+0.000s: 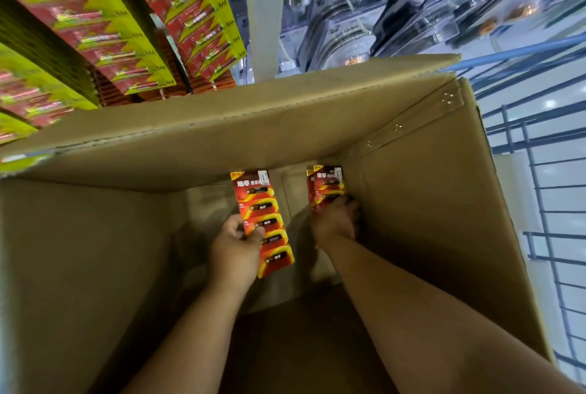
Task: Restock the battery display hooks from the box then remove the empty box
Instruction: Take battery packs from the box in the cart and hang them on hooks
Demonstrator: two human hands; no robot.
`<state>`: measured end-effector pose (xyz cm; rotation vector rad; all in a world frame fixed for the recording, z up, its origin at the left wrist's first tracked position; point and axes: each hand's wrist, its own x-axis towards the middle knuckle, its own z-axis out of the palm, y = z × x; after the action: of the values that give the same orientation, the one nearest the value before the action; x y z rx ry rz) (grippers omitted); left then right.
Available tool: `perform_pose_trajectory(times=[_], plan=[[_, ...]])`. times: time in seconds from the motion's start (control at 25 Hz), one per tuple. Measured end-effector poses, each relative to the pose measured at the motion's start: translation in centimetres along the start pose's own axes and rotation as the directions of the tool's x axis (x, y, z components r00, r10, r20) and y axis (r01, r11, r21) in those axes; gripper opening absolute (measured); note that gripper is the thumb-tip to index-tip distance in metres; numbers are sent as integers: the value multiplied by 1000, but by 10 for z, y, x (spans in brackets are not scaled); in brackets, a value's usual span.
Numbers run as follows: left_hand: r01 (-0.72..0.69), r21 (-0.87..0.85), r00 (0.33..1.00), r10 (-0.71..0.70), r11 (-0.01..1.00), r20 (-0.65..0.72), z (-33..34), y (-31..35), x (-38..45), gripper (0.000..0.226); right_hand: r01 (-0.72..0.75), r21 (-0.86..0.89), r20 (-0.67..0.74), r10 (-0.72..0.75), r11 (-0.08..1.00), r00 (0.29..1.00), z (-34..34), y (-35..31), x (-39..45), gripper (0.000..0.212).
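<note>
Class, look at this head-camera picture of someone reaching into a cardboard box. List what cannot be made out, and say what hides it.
1. How many battery strips the right hand holds: the hand covers their lower parts.
2. Any more stock on the box floor: arms and shadow hide it.
3. The hooks: hanging battery packs cover them, blurred.
4. Small print on the left hand's strip: too small.

My arms went down through the open top of the cardboard box [428, 203], whose tall walls hemmed them in on the left, right and far side. The far flap [222, 127] leaned inward over the far end, narrowing the way up. Between my left hand [236, 247] and right hand [336, 222] lay bare floor. Beyond the flap, hanging battery cards [126, 29] crowded the display.
</note>
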<state>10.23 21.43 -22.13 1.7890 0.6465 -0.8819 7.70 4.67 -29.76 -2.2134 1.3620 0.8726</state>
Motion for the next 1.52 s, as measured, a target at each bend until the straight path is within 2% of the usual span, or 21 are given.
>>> perform_pose_trajectory(times=[0.16,0.32,0.4,0.48,0.6,0.84,0.96,1.08,1.16,1.28,1.52], plan=[[4,22,1000,-4,1000,3,0,-3,2,28,-30,108,18,28,994,999,-2,2,-2,115],[14,4,1000,-14,1000,-10,-5,2,-11,20,-58,294,146,16,954,989,-27,3,-24,113],[0,13,1000,0,1000,-7,-11,10,-28,23,-17,396,168,-54,918,984,-44,8,-45,109],[-33,10,999,33,999,18,-19,20,-51,24,49,512,139,-139,858,981,-62,15,-70,96],[-96,-4,993,96,995,62,-42,36,-104,17,117,655,85,-227,746,970,-102,28,-118,64],[-318,-85,948,319,944,-1,-120,81,-206,14,244,860,-20,-448,449,894,-175,39,-224,36],[-434,-147,900,436,889,-26,-168,120,-245,20,325,904,-131,-543,278,829,-219,16,-285,31],[-536,-197,843,533,821,-72,-215,154,-285,19,389,904,-189,-648,179,737,-262,-16,-344,35],[-583,-255,810,576,771,-110,-245,174,-308,24,391,913,-216,-674,117,706,-286,-42,-380,36],[-619,-342,778,611,707,-144,-285,195,-337,16,413,909,-259,-693,61,673,-312,-80,-429,24],[-656,-480,727,657,583,-198,-357,232,-368,20,480,877,-349,-742,-42,573,-342,-150,-513,25]])
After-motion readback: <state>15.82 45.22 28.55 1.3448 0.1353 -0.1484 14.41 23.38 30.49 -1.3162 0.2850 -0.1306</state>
